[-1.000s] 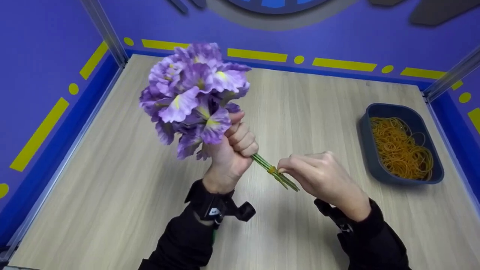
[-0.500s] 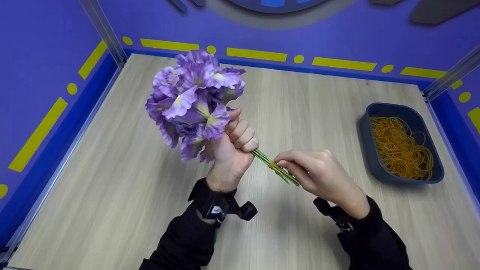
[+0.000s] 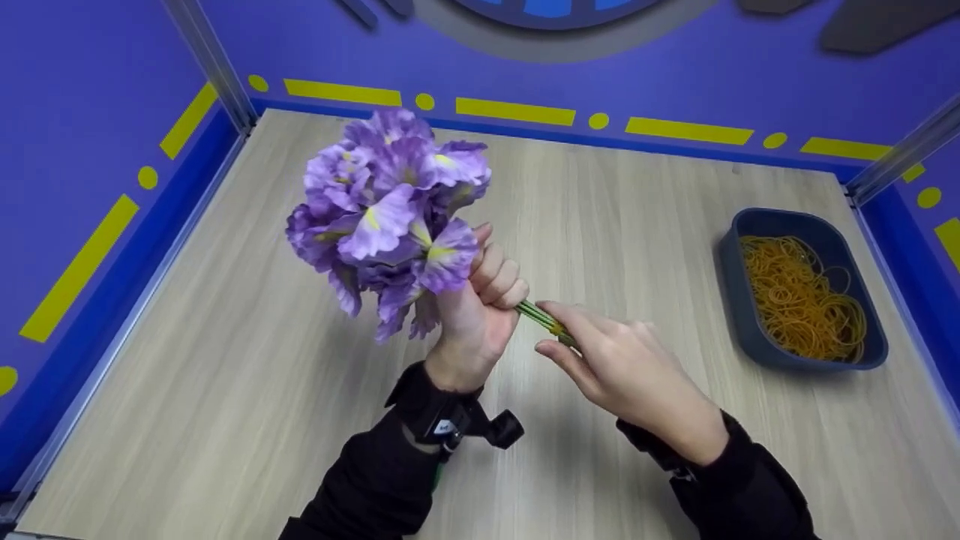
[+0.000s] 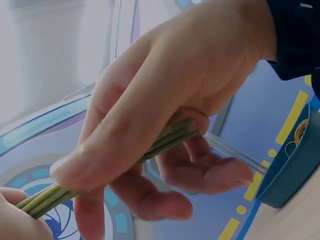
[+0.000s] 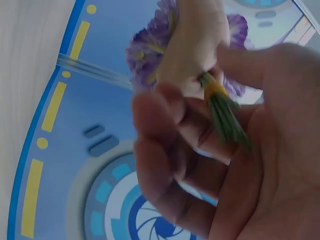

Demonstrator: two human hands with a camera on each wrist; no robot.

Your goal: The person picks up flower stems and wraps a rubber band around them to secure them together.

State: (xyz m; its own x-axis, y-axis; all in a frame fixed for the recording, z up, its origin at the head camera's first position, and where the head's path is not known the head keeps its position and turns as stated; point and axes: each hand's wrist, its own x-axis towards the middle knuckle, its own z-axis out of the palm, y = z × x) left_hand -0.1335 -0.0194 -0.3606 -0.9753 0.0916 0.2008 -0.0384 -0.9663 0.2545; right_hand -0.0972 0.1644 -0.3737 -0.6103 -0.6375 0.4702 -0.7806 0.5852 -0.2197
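Observation:
In the head view my left hand grips the green stems of a bunch of purple artificial flowers just below the blooms. The bunch leans to the upper left, stem ends pointing lower right. A yellow-orange rubber band is wrapped around the stems near their ends, as the right wrist view shows. My right hand is around the stem ends, its thumb apart from them and its fingers loosely bent behind. Across its palm lie the cut ends. The left palm hides the upper stems.
A dark blue-grey plastic tub stands at the right of the wooden table, holding a heap of rubber bands. Blue panels with yellow marks enclose the table at the back and sides.
The right fingers were pinching at the rubber band; now the thumb has come away and the hand has opened around the stem ends. The left hand and flowers have shifted slightly down and right.

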